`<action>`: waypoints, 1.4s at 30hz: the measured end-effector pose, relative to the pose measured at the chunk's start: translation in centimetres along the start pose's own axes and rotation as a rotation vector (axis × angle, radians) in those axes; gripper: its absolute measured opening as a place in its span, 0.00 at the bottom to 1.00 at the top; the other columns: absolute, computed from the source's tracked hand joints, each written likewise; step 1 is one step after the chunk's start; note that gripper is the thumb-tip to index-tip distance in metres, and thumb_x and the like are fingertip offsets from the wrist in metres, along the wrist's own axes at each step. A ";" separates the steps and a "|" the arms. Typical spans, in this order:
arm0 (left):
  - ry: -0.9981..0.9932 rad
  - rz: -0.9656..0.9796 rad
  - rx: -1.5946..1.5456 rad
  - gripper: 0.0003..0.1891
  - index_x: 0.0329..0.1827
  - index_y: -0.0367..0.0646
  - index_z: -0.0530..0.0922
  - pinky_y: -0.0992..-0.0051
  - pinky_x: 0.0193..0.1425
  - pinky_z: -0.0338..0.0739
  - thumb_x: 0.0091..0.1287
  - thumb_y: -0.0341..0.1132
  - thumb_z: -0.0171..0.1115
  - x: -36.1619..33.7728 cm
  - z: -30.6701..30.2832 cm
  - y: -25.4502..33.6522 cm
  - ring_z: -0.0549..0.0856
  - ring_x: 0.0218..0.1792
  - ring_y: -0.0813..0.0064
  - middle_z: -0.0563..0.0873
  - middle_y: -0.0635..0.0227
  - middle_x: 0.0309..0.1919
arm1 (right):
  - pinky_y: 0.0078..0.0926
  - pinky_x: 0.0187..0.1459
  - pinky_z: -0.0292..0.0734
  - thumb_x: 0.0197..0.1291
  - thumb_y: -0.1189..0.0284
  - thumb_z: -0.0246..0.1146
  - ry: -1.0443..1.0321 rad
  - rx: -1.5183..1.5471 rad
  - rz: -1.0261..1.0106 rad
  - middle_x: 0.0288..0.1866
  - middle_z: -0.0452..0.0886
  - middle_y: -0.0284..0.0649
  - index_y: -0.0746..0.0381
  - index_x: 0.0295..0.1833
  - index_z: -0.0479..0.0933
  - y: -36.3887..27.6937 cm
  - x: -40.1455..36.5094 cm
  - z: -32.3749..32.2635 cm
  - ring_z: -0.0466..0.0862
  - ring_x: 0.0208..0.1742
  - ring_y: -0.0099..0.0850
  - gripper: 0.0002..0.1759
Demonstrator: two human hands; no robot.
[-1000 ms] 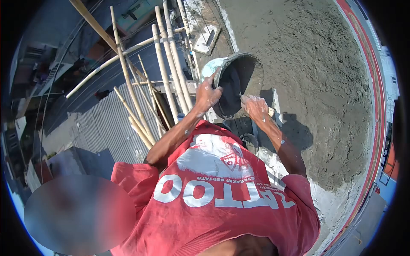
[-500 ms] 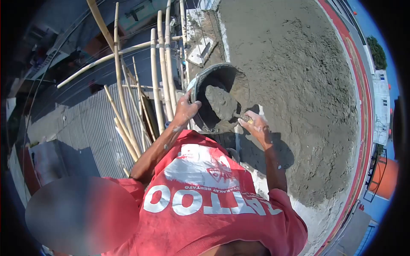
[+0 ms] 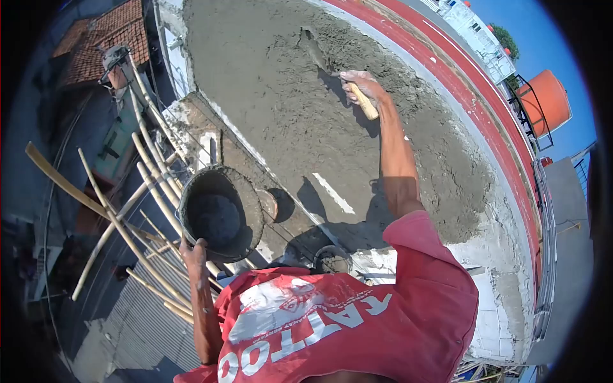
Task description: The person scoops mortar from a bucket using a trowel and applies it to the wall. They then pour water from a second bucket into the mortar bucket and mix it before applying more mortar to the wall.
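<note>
My right hand (image 3: 363, 88) is wrapped round the wooden handle of a trowel (image 3: 364, 103), arm stretched forward. The blade (image 3: 313, 51) lies against the wet grey mortar (image 3: 274, 115) on the wall, near its upper middle. On the left, my left hand (image 3: 193, 252) grips the near rim of a black bucket (image 3: 220, 214), thumb over the edge. The bucket is tilted, its opening facing me, with grey residue on the inner walls and bottom.
Bamboo poles (image 3: 150, 172) stand on the left above a corrugated roof (image 3: 137, 338). Another small bucket (image 3: 332, 260) sits close to my body. A red band (image 3: 447, 96) edges the mortar on the right, with an orange tank (image 3: 544, 102) beyond.
My right hand has moved from the bucket's mouth up and forward onto the mortar with the trowel. The mortar lump in the bucket no longer shows. The view has turned.
</note>
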State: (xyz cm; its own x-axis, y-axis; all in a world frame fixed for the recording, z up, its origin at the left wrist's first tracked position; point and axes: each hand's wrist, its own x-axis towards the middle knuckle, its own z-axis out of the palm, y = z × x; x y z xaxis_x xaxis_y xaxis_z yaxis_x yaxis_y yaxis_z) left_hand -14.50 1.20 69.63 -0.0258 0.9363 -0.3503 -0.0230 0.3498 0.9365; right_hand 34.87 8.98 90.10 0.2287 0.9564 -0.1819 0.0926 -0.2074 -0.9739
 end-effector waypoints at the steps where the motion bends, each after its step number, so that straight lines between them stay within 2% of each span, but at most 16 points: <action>1: 0.015 -0.045 0.042 0.24 0.50 0.33 0.73 0.78 0.32 0.69 0.45 0.22 0.53 0.0 -0.3 -0.3 0.74 0.27 0.78 0.79 0.70 0.29 | 0.11 0.12 0.62 0.58 0.62 0.62 0.184 -0.122 -0.033 0.19 0.70 0.29 0.59 0.32 0.69 0.1 -1.1 -3.0 0.66 0.12 0.15 0.13; 7: -0.002 -0.062 -0.067 0.26 0.53 0.32 0.72 0.80 0.36 0.70 0.45 0.20 0.52 -0.2 0.6 -0.6 0.76 0.32 0.77 0.81 0.67 0.34 | 0.14 0.14 0.61 0.59 0.58 0.60 0.483 -0.281 0.002 0.18 0.69 0.28 0.60 0.41 0.73 -0.4 -17.4 -2.4 0.67 0.13 0.15 0.16; 9: -0.073 -0.036 -0.052 0.26 0.53 0.32 0.72 0.80 0.35 0.70 0.45 0.20 0.52 1.3 0.9 -2.6 0.76 0.32 0.78 0.81 0.66 0.35 | 0.19 0.20 0.62 0.58 0.56 0.60 0.379 -0.680 0.138 0.19 0.69 0.28 0.59 0.32 0.72 1.7 -17.9 1.5 0.68 0.18 0.16 0.17; 10: -0.085 -0.051 -0.012 0.25 0.53 0.32 0.73 0.81 0.33 0.70 0.46 0.21 0.52 0.8 1.9 -0.9 0.76 0.30 0.79 0.80 0.67 0.35 | 0.27 0.28 0.65 0.59 0.52 0.56 0.292 -0.974 0.058 0.21 0.72 0.32 0.61 0.37 0.73 3.1 -17.4 3.3 0.71 0.23 0.24 0.21; 12: -0.130 -0.009 0.026 0.25 0.54 0.33 0.73 0.82 0.30 0.68 0.48 0.22 0.53 0.7 3.1 -0.5 0.74 0.26 0.81 0.80 0.69 0.31 | 0.33 0.34 0.70 0.59 0.50 0.52 -0.031 -1.127 0.123 0.31 0.79 0.39 0.61 0.43 0.75 7.6 -15.5 7.1 0.77 0.31 0.35 0.24; 13: -0.199 -0.015 0.029 0.26 0.55 0.34 0.72 0.82 0.30 0.68 0.48 0.22 0.53 1.4 3.4 -1.4 0.73 0.26 0.82 0.80 0.69 0.31 | 0.39 0.43 0.73 0.59 0.49 0.50 0.098 -1.398 -0.233 0.44 0.80 0.43 0.60 0.48 0.75 12.7 -15.8 9.4 0.78 0.44 0.43 0.26; 14: -0.236 -0.058 0.100 0.26 0.55 0.34 0.72 0.80 0.32 0.69 0.49 0.24 0.54 1.2 3.9 -0.4 0.74 0.27 0.80 0.80 0.70 0.30 | 0.39 0.48 0.73 0.58 0.52 0.53 -0.076 -1.429 -0.226 0.52 0.77 0.43 0.58 0.50 0.74 12.2 -15.3 13.2 0.77 0.51 0.41 0.23; 17: -0.296 0.197 0.217 0.27 0.56 0.39 0.74 0.77 0.35 0.73 0.48 0.27 0.57 2.3 6.0 -2.2 0.77 0.27 0.77 0.82 0.66 0.30 | 0.34 0.37 0.73 0.48 0.70 0.59 -0.016 -1.811 -0.554 0.35 0.76 0.41 0.61 0.43 0.74 17.0 -14.1 19.0 0.78 0.38 0.36 0.15; 19: -0.330 0.261 0.307 0.28 0.58 0.42 0.73 0.75 0.37 0.74 0.48 0.28 0.57 1.5 7.0 -0.9 0.80 0.28 0.75 0.84 0.63 0.29 | 0.31 0.35 0.72 0.49 0.71 0.58 -0.085 -1.856 -0.468 0.33 0.76 0.40 0.60 0.40 0.74 18.8 -14.2 19.8 0.78 0.35 0.34 0.11; 23: -0.406 0.143 0.209 0.28 0.60 0.38 0.70 0.79 0.37 0.72 0.50 0.24 0.55 1.4 8.2 -0.7 0.77 0.30 0.79 0.81 0.67 0.32 | 0.34 0.35 0.73 0.50 0.69 0.59 -0.089 -1.515 -0.492 0.30 0.76 0.41 0.59 0.36 0.74 21.2 -16.1 17.9 0.79 0.33 0.38 0.08; 26: -0.435 0.078 0.200 0.27 0.59 0.34 0.69 0.82 0.41 0.70 0.51 0.20 0.53 0.6 7.6 -0.2 0.76 0.35 0.82 0.80 0.70 0.37 | 0.42 0.36 0.73 0.51 0.60 0.61 -0.342 -1.129 0.029 0.30 0.79 0.45 0.60 0.35 0.74 18.9 -16.3 20.4 0.81 0.37 0.45 0.14; 30: -0.406 0.044 0.124 0.26 0.58 0.34 0.70 0.82 0.42 0.71 0.50 0.21 0.54 0.6 5.7 0.9 0.77 0.35 0.80 0.81 0.66 0.37 | 0.41 0.39 0.73 0.53 0.56 0.60 -0.352 -0.889 0.174 0.35 0.80 0.49 0.60 0.41 0.75 19.4 -17.0 20.7 0.80 0.40 0.48 0.19; 35: -0.305 -0.083 -0.056 0.25 0.56 0.35 0.71 0.82 0.39 0.71 0.49 0.21 0.53 -0.5 3.8 3.3 0.77 0.34 0.79 0.81 0.68 0.38 | 0.42 0.38 0.71 0.51 0.54 0.61 -0.245 -0.917 0.090 0.33 0.79 0.49 0.61 0.43 0.75 15.6 -17.7 18.4 0.79 0.38 0.47 0.22; 39: -0.249 -0.049 -0.088 0.27 0.56 0.34 0.71 0.78 0.43 0.71 0.47 0.20 0.52 0.7 2.9 2.1 0.77 0.37 0.76 0.81 0.66 0.41 | 0.35 0.30 0.71 0.51 0.52 0.62 -0.315 -0.783 -0.248 0.22 0.77 0.44 0.63 0.41 0.76 9.0 -16.7 13.2 0.80 0.26 0.40 0.24; 40: -0.240 -0.040 -0.035 0.27 0.56 0.34 0.71 0.78 0.44 0.71 0.47 0.20 0.52 0.8 2.8 2.3 0.77 0.37 0.76 0.81 0.66 0.41 | 0.27 0.25 0.71 0.53 0.56 0.63 -0.348 -0.733 -0.060 0.22 0.76 0.40 0.65 0.40 0.75 4.0 -16.9 12.8 0.78 0.20 0.29 0.22; 42: -0.211 -0.005 -0.012 0.27 0.56 0.34 0.71 0.79 0.42 0.70 0.47 0.19 0.52 0.9 2.7 2.2 0.77 0.36 0.76 0.81 0.68 0.39 | 0.24 0.22 0.70 0.54 0.60 0.64 -0.345 -0.514 0.004 0.22 0.76 0.39 0.65 0.40 0.75 1.6 -15.7 10.2 0.77 0.19 0.27 0.19</action>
State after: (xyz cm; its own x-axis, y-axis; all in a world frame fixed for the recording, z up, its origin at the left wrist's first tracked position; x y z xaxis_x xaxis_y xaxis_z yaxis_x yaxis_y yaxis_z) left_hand -11.86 2.93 71.45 0.1838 0.9209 -0.3438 -0.0349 0.3556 0.9340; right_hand 21.56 -4.27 90.06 -0.0883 0.9490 -0.3028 0.5671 -0.2020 -0.7985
